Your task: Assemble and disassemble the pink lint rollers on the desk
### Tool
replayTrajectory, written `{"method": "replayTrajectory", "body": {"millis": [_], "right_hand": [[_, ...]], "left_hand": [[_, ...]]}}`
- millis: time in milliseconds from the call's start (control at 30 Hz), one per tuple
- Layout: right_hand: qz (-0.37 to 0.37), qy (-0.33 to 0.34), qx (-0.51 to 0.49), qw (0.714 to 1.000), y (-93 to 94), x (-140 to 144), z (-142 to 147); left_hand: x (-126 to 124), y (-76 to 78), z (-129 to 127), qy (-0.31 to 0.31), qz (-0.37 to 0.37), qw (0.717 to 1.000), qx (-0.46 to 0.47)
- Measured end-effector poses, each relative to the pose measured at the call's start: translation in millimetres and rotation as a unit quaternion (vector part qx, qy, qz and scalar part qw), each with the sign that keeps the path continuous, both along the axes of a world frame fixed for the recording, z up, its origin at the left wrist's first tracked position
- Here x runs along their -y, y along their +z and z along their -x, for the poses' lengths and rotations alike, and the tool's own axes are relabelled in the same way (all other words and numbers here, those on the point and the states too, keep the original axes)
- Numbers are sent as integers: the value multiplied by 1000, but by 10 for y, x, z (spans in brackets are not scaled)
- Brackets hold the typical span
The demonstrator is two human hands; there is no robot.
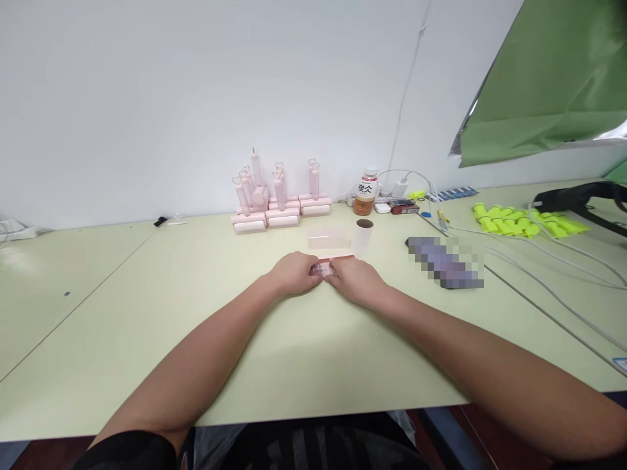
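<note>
My left hand [296,273] and my right hand [355,279] meet over the middle of the table. Both are closed, thumbs toward each other, on a small, flat pinkish piece [324,268] with a reddish-brown edge. Most of it is hidden by my fingers, and its kind is unclear. Just behind it lies a translucent pale pink cover [327,239]. A white roll [362,236] with a dark brown open end stands upright next to the cover, beyond my right hand.
Several pink lint rollers [283,217] with heart-looped handles stand by the wall. A drink bottle [366,192], a dark red box [404,207] and white cables [494,251] are at the back right. A blurred-out phone-like object [443,262] and yellow-green plastic pieces [514,222] lie rightward.
</note>
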State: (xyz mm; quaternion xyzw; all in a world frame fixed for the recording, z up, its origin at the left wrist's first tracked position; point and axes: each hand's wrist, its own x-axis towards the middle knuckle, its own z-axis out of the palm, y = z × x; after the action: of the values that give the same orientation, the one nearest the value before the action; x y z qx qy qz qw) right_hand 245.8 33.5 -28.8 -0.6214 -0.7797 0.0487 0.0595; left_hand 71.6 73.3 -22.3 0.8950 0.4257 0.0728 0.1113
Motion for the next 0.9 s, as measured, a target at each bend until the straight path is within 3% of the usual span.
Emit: {"method": "replayTrajectory", "body": {"millis": [233, 467, 900], "right_hand": [[15, -13, -44, 999, -26, -66, -25], [-35, -1, -68, 997, -124, -70, 5], [-45, 114, -68, 990, -75, -23, -182]], "left_hand": [[-16, -13, 56, -27, 27, 999, 33], [-30, -3, 91, -57, 59, 995, 57], [0, 4, 36, -23, 48, 997, 49]]}}
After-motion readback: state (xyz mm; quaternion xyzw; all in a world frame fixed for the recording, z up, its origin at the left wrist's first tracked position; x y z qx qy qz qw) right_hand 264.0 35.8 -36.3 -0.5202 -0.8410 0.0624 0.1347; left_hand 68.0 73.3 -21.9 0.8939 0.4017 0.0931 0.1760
